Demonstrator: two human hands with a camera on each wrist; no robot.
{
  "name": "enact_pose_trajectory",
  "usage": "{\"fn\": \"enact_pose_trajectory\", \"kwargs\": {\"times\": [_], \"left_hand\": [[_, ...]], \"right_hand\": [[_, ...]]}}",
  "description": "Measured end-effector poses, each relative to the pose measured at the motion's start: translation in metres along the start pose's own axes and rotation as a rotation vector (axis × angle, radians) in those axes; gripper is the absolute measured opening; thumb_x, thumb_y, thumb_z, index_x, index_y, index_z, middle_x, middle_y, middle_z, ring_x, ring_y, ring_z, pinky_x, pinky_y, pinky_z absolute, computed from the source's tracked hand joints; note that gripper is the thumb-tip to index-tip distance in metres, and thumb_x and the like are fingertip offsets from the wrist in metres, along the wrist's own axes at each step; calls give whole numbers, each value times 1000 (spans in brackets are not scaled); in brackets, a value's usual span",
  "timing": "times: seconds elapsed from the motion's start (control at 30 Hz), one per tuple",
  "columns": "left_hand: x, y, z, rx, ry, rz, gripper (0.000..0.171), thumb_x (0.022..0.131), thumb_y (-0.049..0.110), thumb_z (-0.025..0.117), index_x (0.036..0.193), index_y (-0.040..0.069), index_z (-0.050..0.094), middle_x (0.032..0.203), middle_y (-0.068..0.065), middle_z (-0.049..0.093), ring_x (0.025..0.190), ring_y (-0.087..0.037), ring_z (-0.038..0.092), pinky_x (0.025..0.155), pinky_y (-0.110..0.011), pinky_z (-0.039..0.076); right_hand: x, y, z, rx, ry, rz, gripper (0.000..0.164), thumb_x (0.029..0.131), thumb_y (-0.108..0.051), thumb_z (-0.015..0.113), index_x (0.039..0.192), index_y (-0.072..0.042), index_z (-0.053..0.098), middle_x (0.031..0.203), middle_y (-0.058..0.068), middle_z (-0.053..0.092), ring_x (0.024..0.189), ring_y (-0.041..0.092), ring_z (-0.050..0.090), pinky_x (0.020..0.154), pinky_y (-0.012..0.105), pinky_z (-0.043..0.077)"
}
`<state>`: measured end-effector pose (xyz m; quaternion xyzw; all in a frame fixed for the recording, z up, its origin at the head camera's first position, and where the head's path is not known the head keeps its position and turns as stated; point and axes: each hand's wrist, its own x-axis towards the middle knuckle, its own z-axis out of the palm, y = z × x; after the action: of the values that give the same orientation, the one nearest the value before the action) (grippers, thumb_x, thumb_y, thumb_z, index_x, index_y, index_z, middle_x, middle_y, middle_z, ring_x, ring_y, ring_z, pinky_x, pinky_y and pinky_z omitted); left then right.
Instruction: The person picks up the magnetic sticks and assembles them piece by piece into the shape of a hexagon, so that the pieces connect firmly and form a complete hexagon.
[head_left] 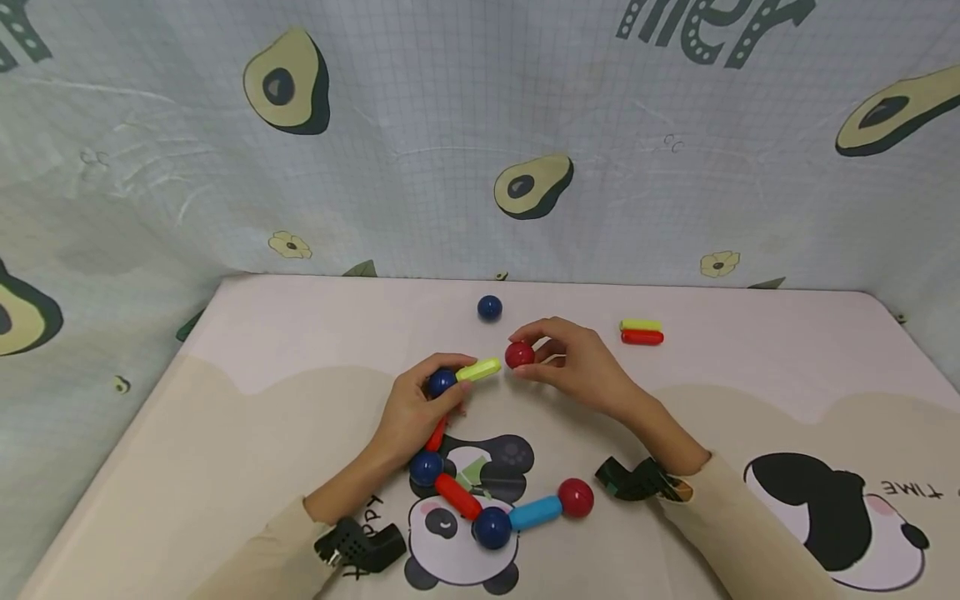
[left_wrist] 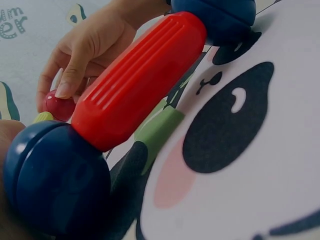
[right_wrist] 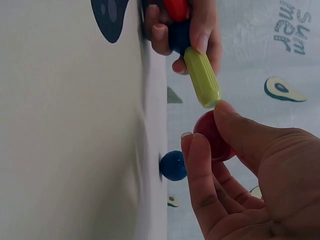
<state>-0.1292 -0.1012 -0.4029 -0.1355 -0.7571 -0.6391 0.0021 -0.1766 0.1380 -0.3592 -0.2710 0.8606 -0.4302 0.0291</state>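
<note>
My left hand (head_left: 405, 414) grips a dark blue ball (head_left: 441, 382) and the base of a ribbed yellow rod (head_left: 478, 369) joined to it. These sit at the end of a chain of red rods, blue balls, a light blue rod (head_left: 536, 512) and a red end ball (head_left: 576, 497). With thumb and fingertips, my right hand (head_left: 573, 367) pinches a loose red ball (head_left: 519, 355). A small gap parts this ball from the yellow rod's tip in the head view. Close in the left wrist view are a red rod (left_wrist: 142, 80) and a blue ball (left_wrist: 57, 180).
Behind my hands a loose blue ball (head_left: 490, 308) lies on the table (head_left: 337, 325). Loose yellow (head_left: 641, 324) and red (head_left: 642, 337) rods lie side by side at the back right. A patterned curtain (head_left: 420, 108) hangs behind the table's far edge.
</note>
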Motion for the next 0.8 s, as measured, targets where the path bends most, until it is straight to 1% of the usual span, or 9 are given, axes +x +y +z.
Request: {"fn": "enact_pose_trajectory", "kwargs": {"times": [0.17, 0.3, 0.4, 0.53, 0.63, 0.7, 0.8], "left_hand": [[0, 0, 0, -2, 0, -1, 28, 92, 14, 66, 119, 12, 64, 104, -10, 60, 70, -25, 60, 63, -25, 52], [-1, 0, -1, -1, 1, -2, 27, 92, 14, 65, 119, 12, 64, 104, -10, 60, 70, -24, 60, 64, -26, 52], [-1, 0, -1, -8, 1, -2, 27, 92, 14, 65, 119, 12, 64, 102, -10, 59, 69, -24, 59, 64, -26, 52], [-1, 0, 0, -10, -1, 3, 27, 92, 13, 65, 119, 10, 63, 100, -11, 59, 69, -25, 59, 64, -26, 52], [0, 1, -1, 15, -1, 2, 25, 92, 14, 66, 116, 9, 64, 100, -10, 60, 74, -23, 60, 70, -25, 52], [1, 3, -1, 31, -11, -8, 24, 91, 15, 67, 114, 8, 63, 97, -9, 60, 74, -23, 59, 70, -25, 51], [2, 5, -3, 80, -29, -18, 23, 89, 17, 69, 110, 10, 63, 93, -7, 60, 75, -22, 58, 68, -25, 50]], "right_hand": [[1, -1, 4, 8, 0, -17, 41, 79, -12, 79, 116, -14, 64, 111, 1, 60, 87, 15, 64, 73, 30, 54], [2, -3, 6, 13, -11, -14, 41, 79, -13, 79, 117, -12, 64, 111, 2, 60, 87, 15, 64, 74, 28, 54], [2, -4, 6, 27, -34, -4, 41, 80, -14, 78, 118, -11, 63, 113, 2, 59, 88, 16, 64, 74, 26, 54], [2, -4, 4, 46, -77, 19, 41, 82, -14, 76, 121, -13, 61, 112, 1, 61, 89, 16, 64, 73, 28, 54], [1, -3, 3, 60, -98, 17, 39, 84, -14, 74, 122, -13, 61, 110, 1, 63, 90, 16, 64, 72, 29, 53], [1, -3, 4, 78, -110, 5, 38, 85, -12, 73, 122, -13, 61, 110, 1, 64, 91, 17, 64, 74, 29, 53], [0, -3, 6, 98, -121, -12, 38, 85, -11, 72, 122, -14, 62, 111, 1, 64, 92, 17, 64, 75, 29, 53]]}}
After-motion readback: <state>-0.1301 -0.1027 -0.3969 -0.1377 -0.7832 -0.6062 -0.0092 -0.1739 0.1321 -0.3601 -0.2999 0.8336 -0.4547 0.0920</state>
